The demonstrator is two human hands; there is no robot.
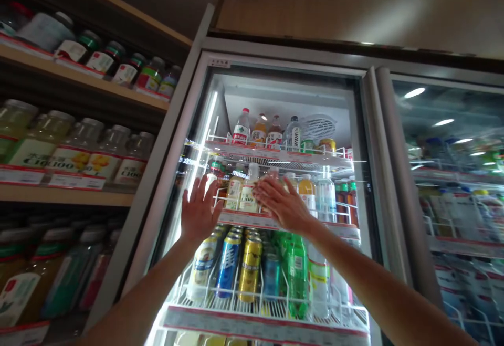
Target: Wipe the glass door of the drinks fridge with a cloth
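My left hand (199, 212) is raised with its fingers spread, palm toward the lit glass door (331, 91) of a drinks fridge. To its right, my right hand (281, 204) reaches up with fingers stretched out and pointing left, in front of the middle shelf. I see nothing held in either hand. Whether they touch the glass cannot be told. Behind the hands stand a pale juice bottle (249, 196) and an orange drink bottle (307, 191). Below are a blue can (228, 264), a gold can (250, 270) and a green bottle (297, 275).
On the upper fridge shelf stands a red-capped bottle (241, 127) among other drinks. Wooden shelving (118, 197) with several rows of bottles runs along the left. A second glass-door fridge (457, 178) is at the right, past a vertical door handle (405, 178).
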